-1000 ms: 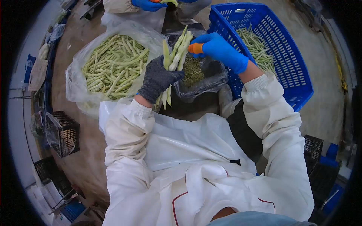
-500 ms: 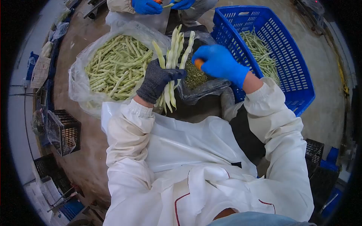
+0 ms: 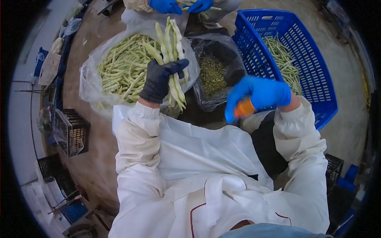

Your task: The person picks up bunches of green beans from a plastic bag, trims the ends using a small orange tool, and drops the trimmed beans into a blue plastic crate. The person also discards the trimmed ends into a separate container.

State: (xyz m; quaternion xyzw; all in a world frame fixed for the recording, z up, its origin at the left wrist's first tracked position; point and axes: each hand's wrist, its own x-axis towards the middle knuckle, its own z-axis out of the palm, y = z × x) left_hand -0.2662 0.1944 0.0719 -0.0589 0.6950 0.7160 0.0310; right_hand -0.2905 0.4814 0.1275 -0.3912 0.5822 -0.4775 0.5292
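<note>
My left hand (image 3: 159, 79), in a dark grey glove, is closed round a bunch of long pale green bean pods (image 3: 171, 43), held upright over the edge of the bean bag. My right hand (image 3: 258, 95), in a blue glove, grips a small orange-handled tool (image 3: 243, 108); its working end is hidden or blurred. That hand is above my right knee, apart from the beans. Left of the bunch, a clear plastic bag (image 3: 89, 85) is full of loose beans (image 3: 123, 67). Between my hands stands a plastic-lined container (image 3: 234, 59) with small green trimmings (image 3: 212, 75) in it.
A blue slotted crate (image 3: 317, 71) at the right contains more beans (image 3: 282, 59). Across from me, another person's blue-gloved hands (image 3: 180, 5) hold beans. A white apron (image 3: 198, 142) covers my lap. Black crates (image 3: 75, 133) line the floor at left.
My right hand has moved right and toward me, away from the bean bunch, with the orange-handled tool. My left hand still grips the beans. The view has shifted slightly.
</note>
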